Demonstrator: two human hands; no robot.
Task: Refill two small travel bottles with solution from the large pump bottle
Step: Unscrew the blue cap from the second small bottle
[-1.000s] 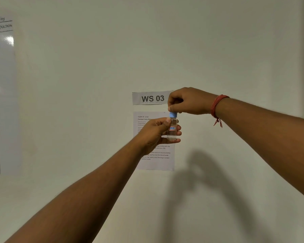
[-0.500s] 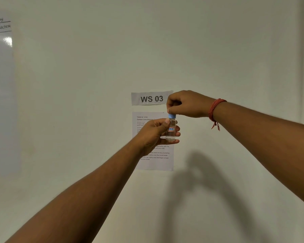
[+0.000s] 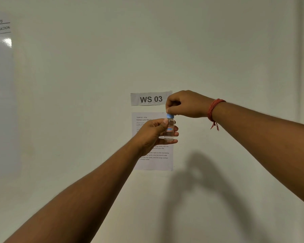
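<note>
A: Where is the small travel bottle [image 3: 170, 129] held, and by which hand?

B: It is held upright in mid-air before the wall, its long axis vertical. It is gripped round the body by the left hand [image 3: 154, 133], thumb on the near side, fingers curled behind it.

A: And the cap?

B: The blue cap [image 3: 170, 116] is pinched from above by the right hand [image 3: 185, 104], directly over the bottle. The fingertips are pressed together on the cap. Whether the cap is being loosened or tightened cannot be told; clear liquid seems to be seen inside.

A: What is the coming move judged to turn on?

B: On the cap lying straight above the bottle's axis, so any twist would be made about that vertical line.

A: Is anything in the way?

B: Nothing is seen between the hands. Behind them a WS 03 label [image 3: 151, 99] and an instruction sheet [image 3: 153, 155] are fixed to the wall. The large pump bottle is not in view.
</note>
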